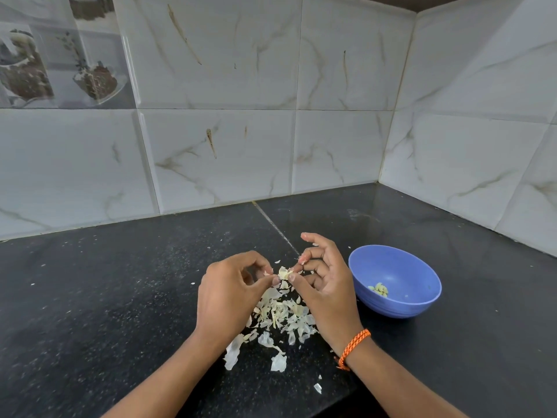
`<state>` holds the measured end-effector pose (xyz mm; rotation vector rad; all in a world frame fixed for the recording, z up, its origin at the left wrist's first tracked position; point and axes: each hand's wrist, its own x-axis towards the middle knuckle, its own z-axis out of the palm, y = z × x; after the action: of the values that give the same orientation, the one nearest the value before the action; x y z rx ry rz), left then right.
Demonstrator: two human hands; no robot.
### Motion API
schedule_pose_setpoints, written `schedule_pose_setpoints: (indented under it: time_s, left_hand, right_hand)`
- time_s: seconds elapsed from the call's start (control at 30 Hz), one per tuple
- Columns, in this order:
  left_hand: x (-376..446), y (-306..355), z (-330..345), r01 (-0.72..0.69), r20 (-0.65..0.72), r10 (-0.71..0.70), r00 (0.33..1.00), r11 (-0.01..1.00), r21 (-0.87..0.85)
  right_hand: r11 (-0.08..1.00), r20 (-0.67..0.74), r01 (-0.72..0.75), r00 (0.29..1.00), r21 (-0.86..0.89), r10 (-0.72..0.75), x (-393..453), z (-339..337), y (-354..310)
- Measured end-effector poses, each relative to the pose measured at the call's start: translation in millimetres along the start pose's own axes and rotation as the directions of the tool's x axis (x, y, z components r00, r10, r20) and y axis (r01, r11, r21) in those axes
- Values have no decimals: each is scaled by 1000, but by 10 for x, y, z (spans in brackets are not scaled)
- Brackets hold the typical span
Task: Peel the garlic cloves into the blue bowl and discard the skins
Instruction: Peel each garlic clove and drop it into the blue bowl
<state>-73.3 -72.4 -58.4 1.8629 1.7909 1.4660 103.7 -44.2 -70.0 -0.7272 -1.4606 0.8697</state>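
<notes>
- Both forearms enter from the near edge; the right wrist carries an orange braided wristband [353, 348].
- Left hand [229, 294]: fingers curled, thumb and fingertips pinching the left side of a garlic clove [283, 273]. Grip closed on the clove.
- Right hand [324, 282]: thumb and one finger pinch the right side of the same clove; the index finger is raised and extended, the other fingers loosely bent. Grip closed on the clove.
- Clove position: held between both hands, above the bench [120, 297], partly covered in pale skin.
- Skins [280, 318]: a loose pile of dry flakes lies on the bench directly below and near of the hands; single flakes are scattered toward the near edge.
- Blue bowl [398, 300]: stands on the bench just right of the right hand, apart from the skin pile.
- Peeled cloves [378, 289]: a few lie inside the bowl at its bottom.
- Tiled wall [241, 146]: marble-pattern tiles rise at the far and right edges of the bench, meeting in a corner.
</notes>
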Motion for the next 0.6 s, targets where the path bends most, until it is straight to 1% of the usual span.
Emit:
schedule_pose_setpoints:
  time_s: [0.13,0.2,0.33,0.43,0.6]
  left_hand:
    - [-9,-19,28,-9,29,10,1000,1000,-28]
    - [-6,-16,16,-6,75,12,997,997,-78]
    - [-10,26,10,41,177,2,984,970,-238]
    - [-26,52,21,59,170,-9,985,955,-292]
    - [-15,10,41,47,151,-5,989,961,-274]
  right_hand:
    - [1000,-16,2,1000,-1,-2,-11,19,5]
    - [1000,-20,7,1000,-11,-7,-20,32,8]
    - [1000,-51,26,998,8,-25,-31,48,4]
    - [999,-57,32,998,1,-32,-53,64,-7]
    - [999,-80,37,996,-38,-40,-43,45,-13]
